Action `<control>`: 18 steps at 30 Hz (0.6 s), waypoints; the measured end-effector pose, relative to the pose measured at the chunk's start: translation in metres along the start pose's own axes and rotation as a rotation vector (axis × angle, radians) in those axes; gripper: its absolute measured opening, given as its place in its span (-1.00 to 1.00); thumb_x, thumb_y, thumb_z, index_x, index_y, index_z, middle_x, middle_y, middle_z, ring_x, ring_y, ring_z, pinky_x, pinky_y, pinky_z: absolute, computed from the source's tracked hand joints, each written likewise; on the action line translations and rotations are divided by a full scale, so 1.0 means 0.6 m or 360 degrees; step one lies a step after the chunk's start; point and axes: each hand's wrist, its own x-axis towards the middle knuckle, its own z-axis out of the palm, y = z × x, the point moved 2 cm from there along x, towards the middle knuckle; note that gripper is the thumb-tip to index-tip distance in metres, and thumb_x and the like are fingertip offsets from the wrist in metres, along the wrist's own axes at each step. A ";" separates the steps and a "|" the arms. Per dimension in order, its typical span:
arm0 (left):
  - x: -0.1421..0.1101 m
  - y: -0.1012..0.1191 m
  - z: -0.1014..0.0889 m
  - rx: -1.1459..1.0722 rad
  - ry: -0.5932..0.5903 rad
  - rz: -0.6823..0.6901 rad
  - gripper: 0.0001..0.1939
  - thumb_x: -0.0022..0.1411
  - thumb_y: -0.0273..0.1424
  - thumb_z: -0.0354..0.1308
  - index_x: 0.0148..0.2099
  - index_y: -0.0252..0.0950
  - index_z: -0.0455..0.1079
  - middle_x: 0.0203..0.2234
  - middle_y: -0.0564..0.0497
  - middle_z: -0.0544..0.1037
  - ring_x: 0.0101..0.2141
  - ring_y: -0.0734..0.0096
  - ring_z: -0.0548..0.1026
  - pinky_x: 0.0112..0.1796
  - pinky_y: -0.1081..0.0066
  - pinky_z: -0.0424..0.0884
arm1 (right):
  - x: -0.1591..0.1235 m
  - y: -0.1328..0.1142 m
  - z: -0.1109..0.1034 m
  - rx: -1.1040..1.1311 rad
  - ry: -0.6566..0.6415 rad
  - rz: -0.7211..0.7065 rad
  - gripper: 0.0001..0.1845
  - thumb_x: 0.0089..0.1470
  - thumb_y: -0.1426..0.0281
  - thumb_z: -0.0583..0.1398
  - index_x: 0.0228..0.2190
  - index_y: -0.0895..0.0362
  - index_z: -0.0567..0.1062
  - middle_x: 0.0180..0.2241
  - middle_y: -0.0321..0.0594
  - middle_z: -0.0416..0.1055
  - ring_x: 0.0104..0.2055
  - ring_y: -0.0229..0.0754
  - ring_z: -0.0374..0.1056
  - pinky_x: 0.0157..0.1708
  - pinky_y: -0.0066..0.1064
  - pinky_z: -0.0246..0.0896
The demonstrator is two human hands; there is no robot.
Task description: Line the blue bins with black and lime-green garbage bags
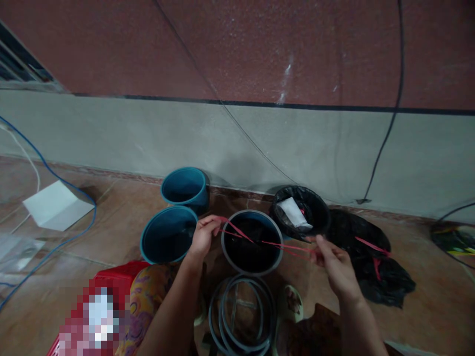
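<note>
My left hand and my right hand each pinch an end of thin red strips stretched between them. The strips run over a grey-rimmed round pot lined with something black. My left hand is at the pot's left rim. My right hand hovers to the pot's right, just below a black-lined bin holding a white wrapper. Both hands are closed on the strips.
Two blue pots stand left of the grey one. Grey rings lie on the tiled floor below it. A black plastic bag with red ties lies at right. A red crate, white paper and blue cable are at left.
</note>
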 end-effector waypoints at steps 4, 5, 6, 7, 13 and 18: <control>-0.049 0.041 -0.006 0.0539 -0.0590 -0.0074 -0.65 0.12 -0.16 0.17 -0.45 -0.37 0.50 -0.72 0.14 0.24 -0.61 0.60 0.14 -0.49 0.50 0.10 | -0.009 -0.017 0.004 -0.0946 0.0201 -0.0175 -0.46 -0.06 0.04 0.21 -0.16 0.18 0.53 -0.34 -0.09 0.50 -0.27 -0.01 0.38 -0.25 -0.22 0.26; -0.060 0.051 -0.003 0.0727 -0.0673 -0.0046 -0.61 0.14 -0.12 0.15 -0.49 -0.36 0.48 -0.71 0.13 0.27 -0.60 0.59 0.17 -0.46 0.49 0.14 | -0.017 -0.031 0.013 -0.1053 0.0373 -0.0345 -0.49 -0.02 0.09 0.18 -0.14 0.19 0.51 -0.25 -0.05 0.49 -0.19 0.02 0.37 -0.17 -0.17 0.25; -0.069 0.060 0.000 0.0939 -0.0721 0.0008 -0.57 0.16 -0.10 0.12 -0.53 -0.35 0.45 -0.70 0.11 0.30 -0.58 0.57 0.21 -0.40 0.47 0.19 | -0.027 -0.045 0.027 -0.1094 0.0498 -0.0541 -0.55 0.04 0.15 0.14 -0.14 0.18 0.51 -0.20 -0.02 0.48 -0.12 0.03 0.35 -0.10 -0.16 0.22; -0.076 0.067 0.004 0.1169 -0.0725 0.0078 -0.54 0.17 -0.08 0.10 -0.57 -0.34 0.42 -0.69 0.10 0.32 -0.56 0.55 0.26 -0.32 0.43 0.23 | -0.037 -0.057 0.047 -0.1082 0.0510 -0.0733 -0.62 0.09 0.22 0.10 -0.16 0.17 0.51 -0.16 -0.03 0.47 -0.08 0.00 0.34 -0.05 -0.18 0.20; -0.085 0.095 0.024 0.2222 -0.0114 0.0207 -0.45 0.31 -0.08 -0.13 -0.54 -0.29 0.42 -0.58 -0.04 0.50 -0.37 0.27 0.46 0.02 0.01 0.10 | -0.042 -0.006 0.206 -0.1162 -0.0559 -0.0786 -0.61 0.09 0.58 -0.04 -0.28 0.14 0.56 -0.26 -0.15 0.52 -0.21 -0.23 0.42 -0.14 -0.46 0.23; -0.077 0.100 0.092 0.2182 0.0003 0.0499 -0.70 0.29 -0.27 -0.04 -0.31 -0.27 0.47 -0.35 -0.10 0.54 -0.20 0.20 0.46 -0.01 0.11 0.21 | -0.005 0.079 0.264 -0.1463 -0.0712 -0.0639 -0.61 0.12 0.57 -0.04 -0.20 0.19 0.54 -0.25 -0.08 0.52 -0.15 -0.15 0.41 -0.11 -0.39 0.21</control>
